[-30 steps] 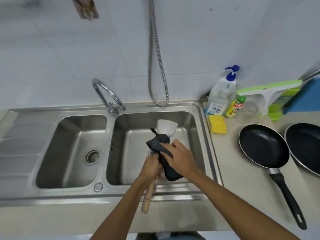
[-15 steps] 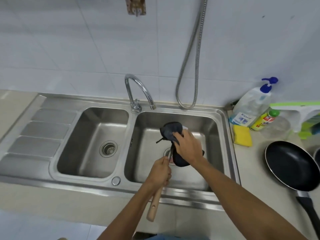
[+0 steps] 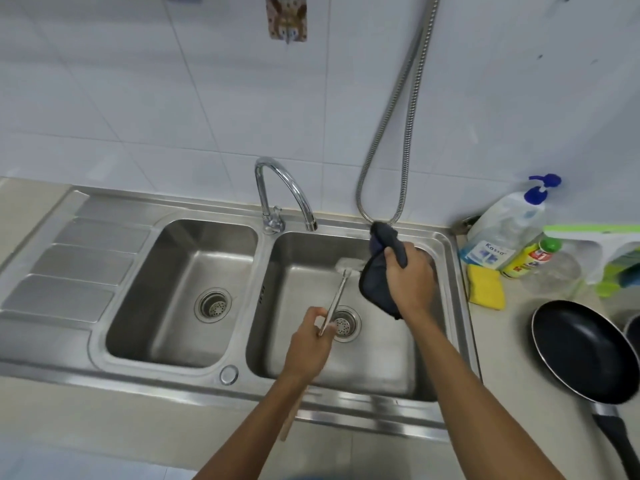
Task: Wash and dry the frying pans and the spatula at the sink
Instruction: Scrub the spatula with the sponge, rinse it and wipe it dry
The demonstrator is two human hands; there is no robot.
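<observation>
– Starting with the biggest thing, what is seen at the sink point(image 3: 346, 407)?

– No water is seen coming from the tap point(image 3: 284, 188). The spatula point(image 3: 338, 296) is held over the right bowl point(image 3: 381, 362), and nothing else is seen in that bowl.

– And the frying pans?

– One frying pan point(image 3: 581, 351) is set on the counter point(image 3: 502, 341) to the right, well apart from the hands. Only the edge of a second pan point(image 3: 634, 332) is seen just beside it. They are judged to be done with washing, but it cannot be told if they are dry.

– Where is the cloth?

– The dark cloth point(image 3: 375, 282) is gripped by the right hand point(image 3: 408, 278), with fingers curled round it. It is held against the white end of the spatula.

– And the handle?

– The thin metal part is pinched by the left hand point(image 3: 308, 344), and the wooden end is seen poking out under the arm. So drying the spatula is judged to be one of the last jobs left.
</observation>
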